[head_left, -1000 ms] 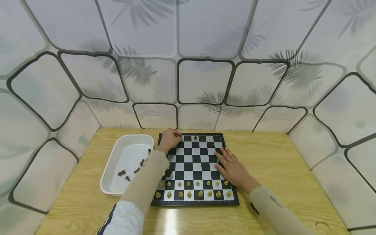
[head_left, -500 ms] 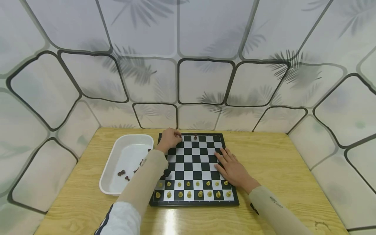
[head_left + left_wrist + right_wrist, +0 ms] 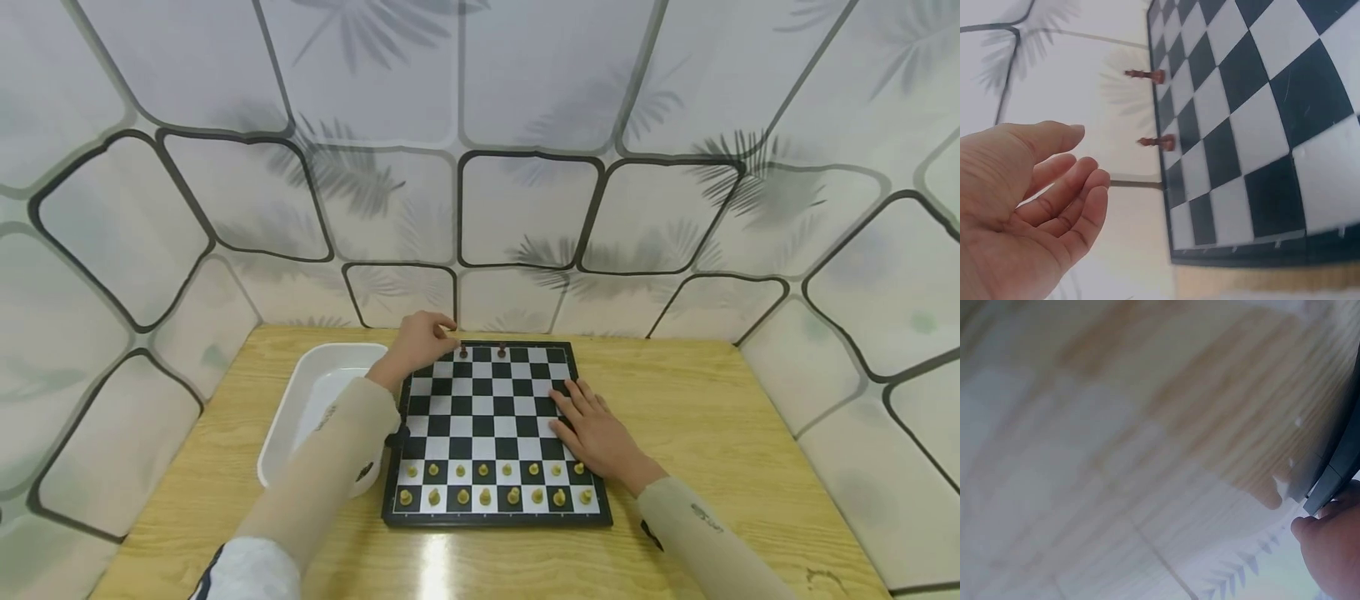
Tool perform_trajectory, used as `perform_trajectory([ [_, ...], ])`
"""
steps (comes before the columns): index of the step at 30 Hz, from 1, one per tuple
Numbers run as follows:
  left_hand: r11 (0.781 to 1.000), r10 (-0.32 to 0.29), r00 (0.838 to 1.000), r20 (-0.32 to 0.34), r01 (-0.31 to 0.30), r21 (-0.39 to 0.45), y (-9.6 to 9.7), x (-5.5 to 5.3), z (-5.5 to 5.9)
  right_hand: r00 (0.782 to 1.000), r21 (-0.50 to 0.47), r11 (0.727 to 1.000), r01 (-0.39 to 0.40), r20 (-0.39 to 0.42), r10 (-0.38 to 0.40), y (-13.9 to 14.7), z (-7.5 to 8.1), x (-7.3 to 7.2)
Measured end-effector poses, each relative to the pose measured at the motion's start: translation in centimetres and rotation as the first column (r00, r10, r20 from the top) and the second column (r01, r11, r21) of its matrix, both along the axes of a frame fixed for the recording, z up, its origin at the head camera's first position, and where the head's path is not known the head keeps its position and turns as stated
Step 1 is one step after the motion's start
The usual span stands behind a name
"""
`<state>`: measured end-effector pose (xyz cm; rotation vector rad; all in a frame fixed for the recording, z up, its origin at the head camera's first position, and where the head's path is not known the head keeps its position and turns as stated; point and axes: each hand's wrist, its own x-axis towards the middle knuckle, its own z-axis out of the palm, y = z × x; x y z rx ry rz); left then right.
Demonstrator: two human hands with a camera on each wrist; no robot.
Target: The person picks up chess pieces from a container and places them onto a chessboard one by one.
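My left hand (image 3: 418, 342) is just off the far left corner of the black-and-white chessboard (image 3: 497, 521). Its fingers are loosely bent and hold nothing, as the left wrist view shows. A dark brown chess piece (image 3: 1157, 142) stands upright on the far row, apart from the fingertips. Farther along that row stands a second brown chess piece (image 3: 502, 351). My right hand (image 3: 600, 429) lies spread on the board's right edge, fingers straight. Yellow chess pieces (image 3: 485, 497) fill two rows on the near side.
A white plastic tray (image 3: 279, 429) stands left of the board, largely covered by my left forearm, so its contents are hidden. The wooden table (image 3: 720, 417) meets a patterned cloth wall (image 3: 517, 208) just beyond the board.
My left hand has let go of the brown chess piece on the far row and drawn back to the left. The right hand has stayed in place.
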<state>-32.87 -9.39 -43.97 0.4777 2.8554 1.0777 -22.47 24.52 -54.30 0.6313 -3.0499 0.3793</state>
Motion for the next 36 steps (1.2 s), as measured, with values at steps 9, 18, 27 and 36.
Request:
perform_trajectory([
  [9, 0.998, -0.034, 0.999, 0.008, 0.034, -0.047, -3.3, 2.1, 1.3, 1.0, 0.005, 1.0, 0.014, 0.009, -0.014, 0.1, 0.0, 0.1],
  [18, 0.996, -0.044, 0.999, -0.022, 0.042, -0.078, -6.8, 3.6, 0.7, 1.0, 0.002, 1.0, 0.01, 0.012, -0.01, 0.0, -0.2, 0.1],
  [27, 0.991, -0.032, 0.999, -0.019, 0.029, -0.134, -9.6, 5.0, -0.3, 1.0, 0.014, 1.0, 0.01, 0.006, -0.01, 0.0, -0.1, -0.1],
  [36, 0.984, -0.046, 0.997, 0.056, 0.054, -0.167, -10.7, 6.0, -1.1, 1.0, 0.009, 1.0, 0.005, 0.002, -0.005, 0.0, 0.2, 0.1],
])
